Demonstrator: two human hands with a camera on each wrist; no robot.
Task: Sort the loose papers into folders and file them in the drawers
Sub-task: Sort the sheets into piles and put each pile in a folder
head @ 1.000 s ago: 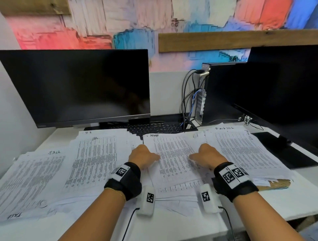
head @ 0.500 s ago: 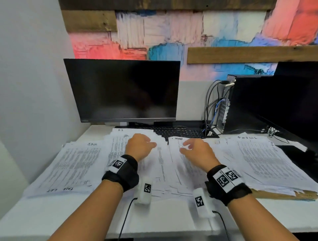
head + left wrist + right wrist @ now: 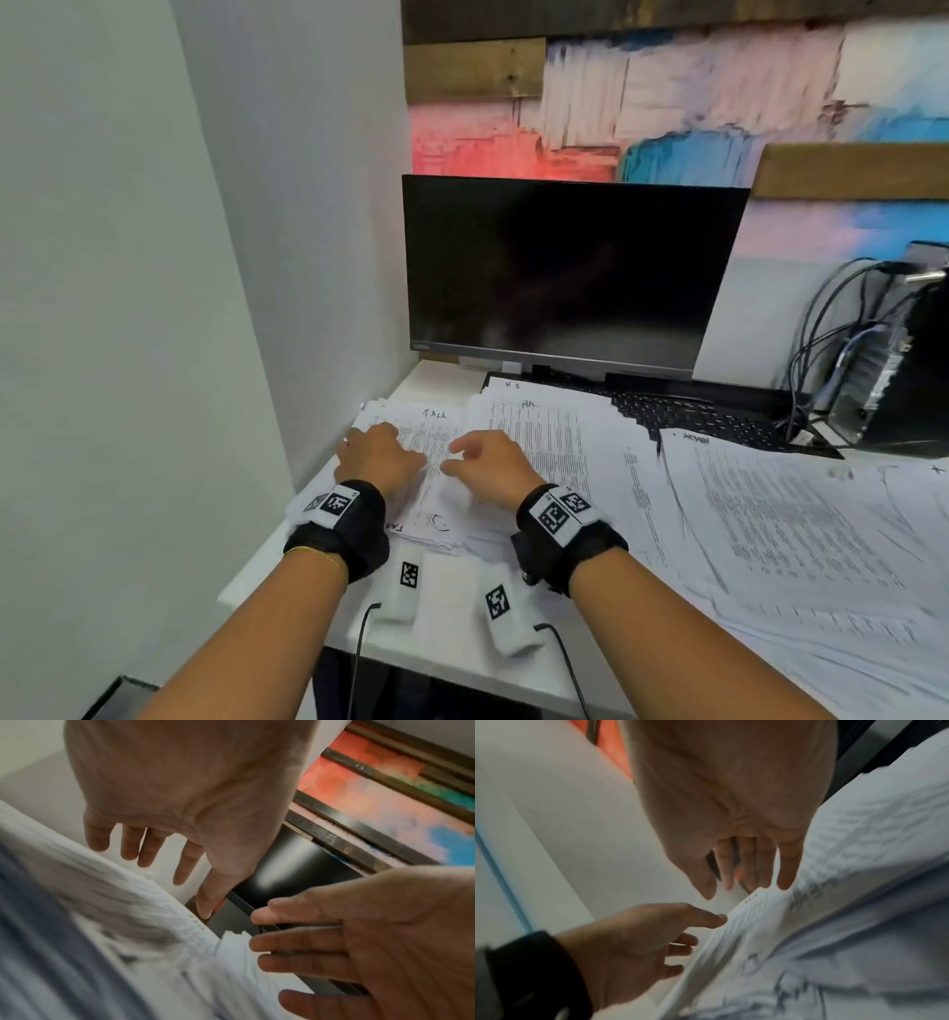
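Papers (image 3: 426, 462) lengthwise twd monitor (image 3: 565, 267)

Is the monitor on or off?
Off, as far as the head view shows: the monitor screen is uniformly black, with only faint reflections and no image or lit indicator visible.

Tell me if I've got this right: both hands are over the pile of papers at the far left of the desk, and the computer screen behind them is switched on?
Not quite. The screen is dark and blank in the head view, not on. The rest holds: the left hand and right hand are both over the leftmost pile of papers on the desk.
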